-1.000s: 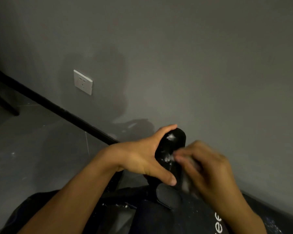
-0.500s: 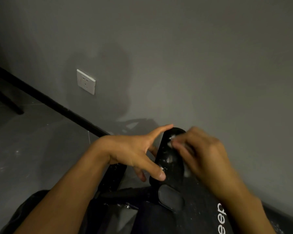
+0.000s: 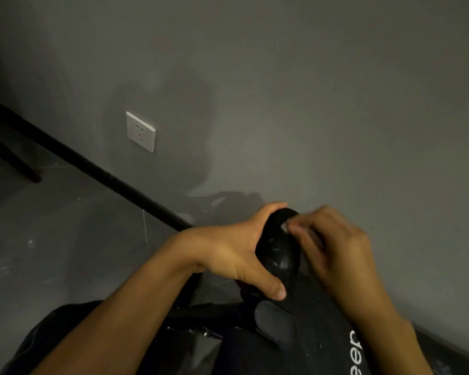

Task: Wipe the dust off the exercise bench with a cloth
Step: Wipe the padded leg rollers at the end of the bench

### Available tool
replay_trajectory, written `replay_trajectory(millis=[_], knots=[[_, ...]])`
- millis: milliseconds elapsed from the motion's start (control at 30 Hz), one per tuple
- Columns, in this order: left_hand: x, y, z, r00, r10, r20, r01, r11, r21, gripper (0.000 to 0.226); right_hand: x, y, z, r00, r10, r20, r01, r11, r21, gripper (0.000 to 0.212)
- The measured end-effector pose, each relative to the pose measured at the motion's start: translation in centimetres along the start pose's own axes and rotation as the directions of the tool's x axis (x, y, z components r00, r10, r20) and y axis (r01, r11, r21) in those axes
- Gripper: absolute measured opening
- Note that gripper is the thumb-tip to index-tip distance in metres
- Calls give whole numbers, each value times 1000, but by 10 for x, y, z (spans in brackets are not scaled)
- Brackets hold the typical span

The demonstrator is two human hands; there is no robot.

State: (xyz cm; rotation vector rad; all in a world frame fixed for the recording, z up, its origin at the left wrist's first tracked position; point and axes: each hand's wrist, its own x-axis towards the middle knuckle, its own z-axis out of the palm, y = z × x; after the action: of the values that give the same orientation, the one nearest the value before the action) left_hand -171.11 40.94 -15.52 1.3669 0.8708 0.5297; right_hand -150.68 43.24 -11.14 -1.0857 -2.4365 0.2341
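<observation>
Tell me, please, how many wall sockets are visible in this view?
1. The white wall socket sits low on the grey wall, left of both hands, above the black skirting. Others may lie outside the frame.

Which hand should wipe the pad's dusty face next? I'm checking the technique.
Right. The right hand already pinches the cloth at the pad's top, above the dust; the left hand grips the pad's side, steadying it.

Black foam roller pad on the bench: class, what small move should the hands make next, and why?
Probably draw the right hand, pinching a pale cloth, down the roller pad, since pale dust smears show below it and the left hand steadies the pad.
</observation>
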Motion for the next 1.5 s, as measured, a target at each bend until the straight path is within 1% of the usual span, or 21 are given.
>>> replay_trajectory(millis=[67, 133, 200, 267, 333, 400, 467, 533, 600, 767, 833, 933, 1033, 1200, 1300, 1367, 1433, 1500], knots=[[0, 1, 1, 1000, 9, -23, -8, 999, 42, 128, 16, 8, 7, 993, 99, -65, -97, 995, 32, 7], [-2, 1, -2, 1000, -3, -8, 3, 999, 33, 130, 13, 4, 9, 990, 122, -69, -119, 991, 55, 7], [-4, 1, -9, 999, -38, 35, 37, 999, 14, 131, -9, -10, 5, 996, 89, -32, -85, 992, 98, 8], [-6, 1, -15, 995, -57, 79, 57, 998, -5, 131, -34, -23, 0, 999, 33, 9, -34, 984, 176, 9], [-6, 2, -19, 992, -67, 110, 69, 998, -12, 132, -45, -24, -1, 1000, -15, 19, 11, 977, 212, 11], [-5, 2, -20, 990, -65, 125, 66, 998, -6, 133, -32, -15, 2, 1000, -20, 6, 19, 988, 155, 9], [-5, 2, -19, 990, -64, 125, 66, 998, -14, 131, -9, -1, 8, 999, 7, -40, -3, 996, 85, 8], [-5, 2, -19, 992, -65, 112, 67, 998, -14, 129, 12, 10, 12, 994, 55, -89, -49, 997, 68, 8], [-6, 3, -18, 992, -80, 101, 82, 997, -9, 128, 13, 8, 13, 991, 81, -104, -73, 994, 82, 8], [-7, 2, -17, 991, -82, 111, 84, 996, -17, 128, -37, -13, 7, 996, 69, -52, -60, 985, 159, 6], [-7, 1, -18, 991, -76, 108, 78, 997, -18, 128, -33, -9, 8, 997, 57, -59, -49, 991, 127, 8], [-6, 2, -18, 992, -65, 106, 66, 998, -3, 127, 0, 5, 11, 995, 42, -89, -40, 999, 22, 9], [-7, 2, -18, 993, -66, 98, 65, 998, 5, 126, 11, 6, 9, 995, 49, -90, -50, 999, -2, 8], [-2, -2, -17, 992, -60, 107, 63, 998, -31, 126, -35, -10, 6, 999, 28, -31, -24, 991, 130, 6], [-1, -3, -17, 993, -47, 105, 50, 998, -27, 125, -14, 3, 7, 1000, -13, -25, 14, 999, 42, 10], [-3, -2, -17, 994, -45, 99, 47, 999, -16, 124, 10, 13, 9, 999, -15, -37, 14, 1000, -21, 10], [-5, -1, -17, 995, -48, 92, 49, 999, -9, 123, 23, 15, 11, 998, 16, -57, -18, 999, -34, 9], [-6, -1, -17, 994, -53, 94, 54, 999, -6, 124, 15, 9, 12, 996, 47, -72, -48, 999, -2, 8]])
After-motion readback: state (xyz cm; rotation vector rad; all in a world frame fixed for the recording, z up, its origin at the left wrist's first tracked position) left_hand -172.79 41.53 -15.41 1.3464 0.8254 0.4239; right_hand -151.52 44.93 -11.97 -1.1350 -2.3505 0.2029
